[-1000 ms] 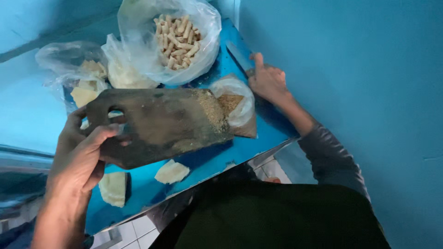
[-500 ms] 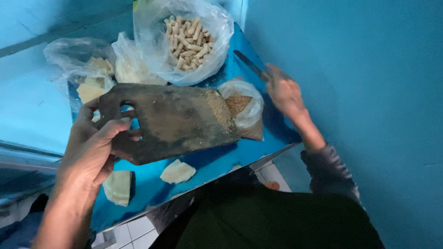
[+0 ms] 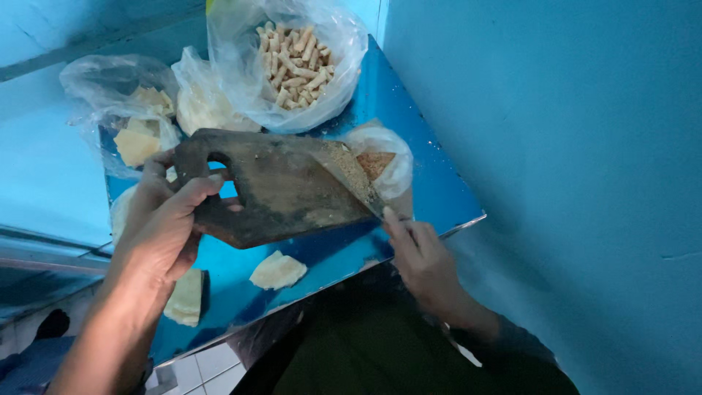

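— On the blue desk, which bags sit where, and what is in each?

— At the back stands a clear plastic bag of short tan stick-shaped pieces, its mouth open wide and the sticks heaped inside. Just left of it and touching it is a crumpled clear bag holding a pale lump. Further left, a third clear bag with flat yellowish slabs lies at the desk's far left edge. Near the right edge a small clear bag of brown crumb-like powder sits open.

— And the board?

— A dark, worn wooden board with a handle hole is held tilted above the desk, its right end just over the powder bag. A streak of tan crumbs lies along that lowered right end.

— How do the hands stand?

— The left hand is closed round the board's handle end, thumb across the top face beside the hole, fingers wrapped beneath. The right hand is loosely curled, its fingertips touching the board's lower right corner; whether it holds anything I cannot tell.

— Anything loose on the desk?

— Two pale wedge-shaped pieces: one under the board near the front edge, another by the left wrist.
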